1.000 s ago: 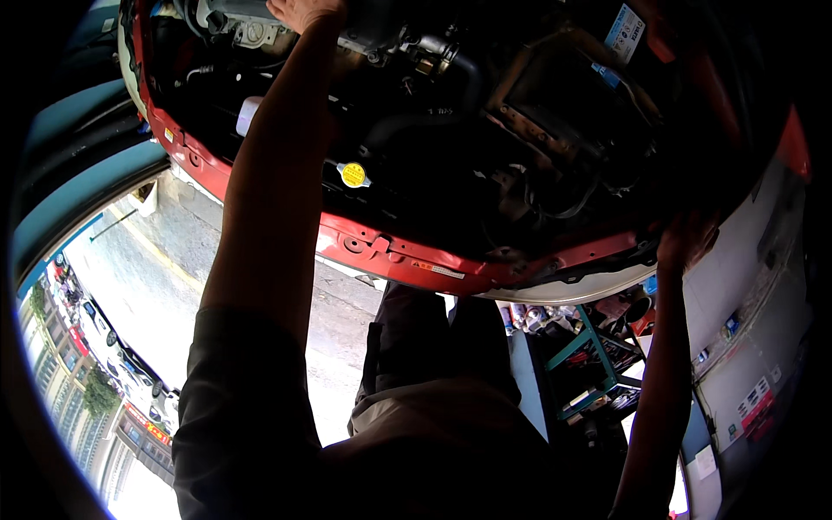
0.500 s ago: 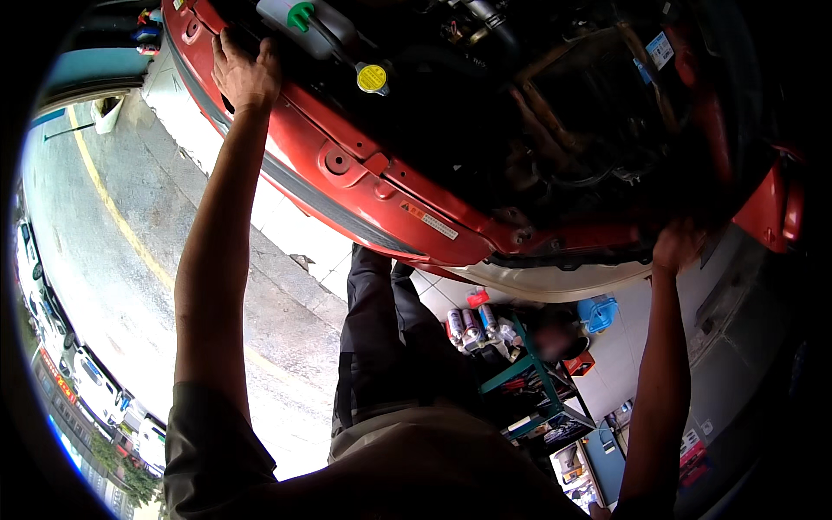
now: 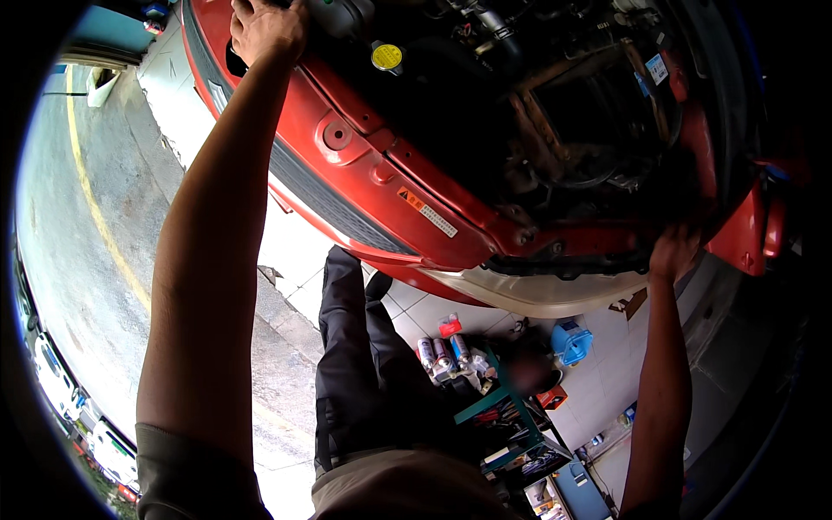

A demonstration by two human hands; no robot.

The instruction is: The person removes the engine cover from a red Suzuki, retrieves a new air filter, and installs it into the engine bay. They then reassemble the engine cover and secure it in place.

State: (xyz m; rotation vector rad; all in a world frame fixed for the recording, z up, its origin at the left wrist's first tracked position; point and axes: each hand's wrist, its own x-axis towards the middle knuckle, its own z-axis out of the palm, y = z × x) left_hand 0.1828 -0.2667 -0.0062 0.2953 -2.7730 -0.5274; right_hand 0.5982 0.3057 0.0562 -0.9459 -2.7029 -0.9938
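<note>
I lean over the front of a red car (image 3: 373, 182) whose engine bay is uncovered. My left hand (image 3: 267, 33) presses on the red front panel at the top left, fingers spread, their tips partly beyond the picture's upper edge. On the right, my right hand (image 3: 675, 253) rests at the red rim above the far end of the pale headlight (image 3: 529, 290). Its fingers are stretched over the edge, dim in the shadow. I see nothing held in either hand. Between them lie a yellow round cap (image 3: 386, 58) and a rusty rectangular frame (image 3: 555, 113) in the bay.
Under the headlight stand several spray cans (image 3: 439, 354), a blue plastic container (image 3: 571, 343) and a green tool cart (image 3: 498, 407) full of tools. Left of the car runs pavement with a yellow line (image 3: 95, 204). A loose-looking red body part (image 3: 744, 227) juts out at the right.
My view has shifted, so the car's front and the floor things sit differently. The left hand appears higher in the picture, still on the panel; the right hand stays by the headlight's end.
</note>
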